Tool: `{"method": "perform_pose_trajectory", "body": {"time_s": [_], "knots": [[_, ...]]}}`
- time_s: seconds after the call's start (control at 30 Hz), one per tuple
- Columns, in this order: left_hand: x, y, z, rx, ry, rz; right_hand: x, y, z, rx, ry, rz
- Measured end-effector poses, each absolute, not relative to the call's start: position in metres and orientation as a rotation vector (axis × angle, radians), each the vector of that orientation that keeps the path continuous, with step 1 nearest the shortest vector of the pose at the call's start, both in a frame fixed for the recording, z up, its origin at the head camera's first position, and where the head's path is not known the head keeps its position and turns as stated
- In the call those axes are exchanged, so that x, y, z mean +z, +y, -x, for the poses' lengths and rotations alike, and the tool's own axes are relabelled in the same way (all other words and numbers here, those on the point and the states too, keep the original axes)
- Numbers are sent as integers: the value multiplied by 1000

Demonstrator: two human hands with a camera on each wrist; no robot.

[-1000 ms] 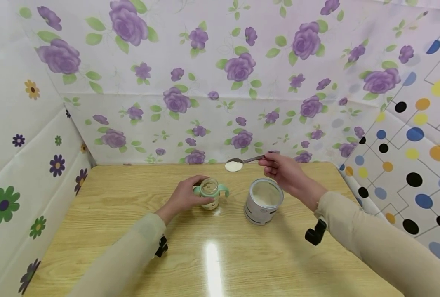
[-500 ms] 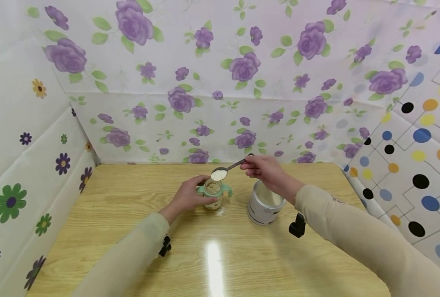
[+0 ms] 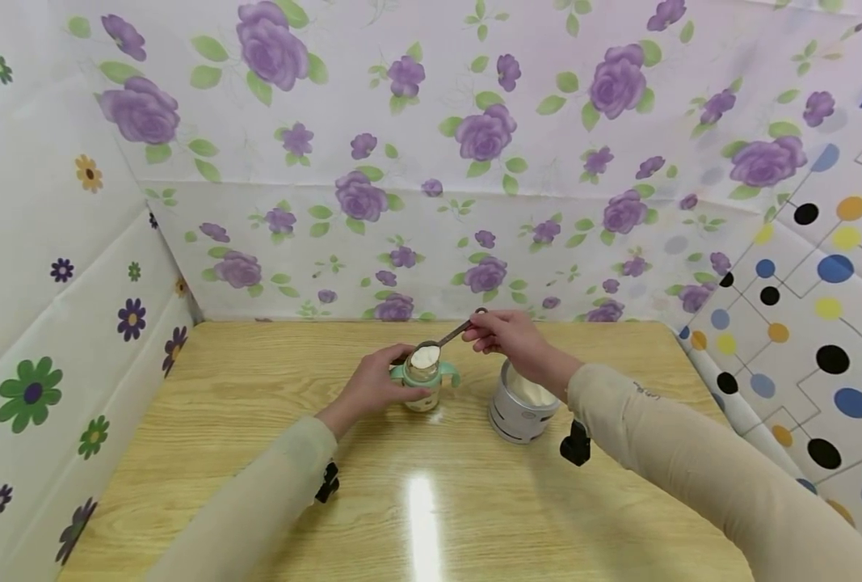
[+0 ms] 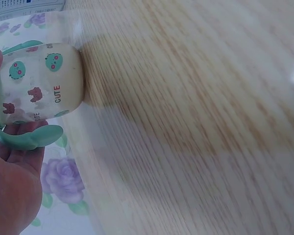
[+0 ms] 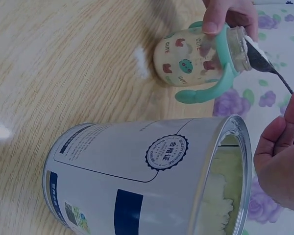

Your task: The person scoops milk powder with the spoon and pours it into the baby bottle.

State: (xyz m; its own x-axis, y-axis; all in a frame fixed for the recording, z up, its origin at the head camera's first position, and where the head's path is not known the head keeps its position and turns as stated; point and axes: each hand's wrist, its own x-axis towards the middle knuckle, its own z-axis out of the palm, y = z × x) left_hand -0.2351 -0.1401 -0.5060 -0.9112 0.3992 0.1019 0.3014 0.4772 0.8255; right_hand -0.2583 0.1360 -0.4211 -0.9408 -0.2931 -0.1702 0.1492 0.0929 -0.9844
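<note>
A clear baby bottle (image 3: 422, 394) with green handles and printed cartoon figures stands upright on the table, its mouth uncovered. My left hand (image 3: 375, 383) grips it around the handle ring from the left. Something pale fills its lower part in the left wrist view. Between thumb and fingers my right hand (image 3: 509, 338) pinches the handle of a dark metal spoon (image 5: 258, 60). White powder (image 3: 426, 356) lies in the spoon's bowl, which is tilted at the bottle's mouth. Below the right hand stands an uncovered tin (image 3: 521, 416) with pale powder inside.
The wooden table (image 3: 256, 372) carries the bottle and the tin. A flowered cloth (image 3: 431, 202) hangs behind its back edge. Patterned sheets close off the left and right sides. The tin stands just right of the bottle.
My right hand has moved left, carrying the powder-filled spoon from beside the tin over to the bottle's mouth, where the spoon has lowered and tilted. My left hand stays on the bottle.
</note>
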Motion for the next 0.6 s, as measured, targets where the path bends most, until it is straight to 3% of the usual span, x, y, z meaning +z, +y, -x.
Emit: {"method": "perform_pose_trajectory", "body": {"time_s": [0.6], "knots": [[-507, -140, 235, 1436, 2595, -626, -416, 119, 259, -1730, 2256, 302]]}}
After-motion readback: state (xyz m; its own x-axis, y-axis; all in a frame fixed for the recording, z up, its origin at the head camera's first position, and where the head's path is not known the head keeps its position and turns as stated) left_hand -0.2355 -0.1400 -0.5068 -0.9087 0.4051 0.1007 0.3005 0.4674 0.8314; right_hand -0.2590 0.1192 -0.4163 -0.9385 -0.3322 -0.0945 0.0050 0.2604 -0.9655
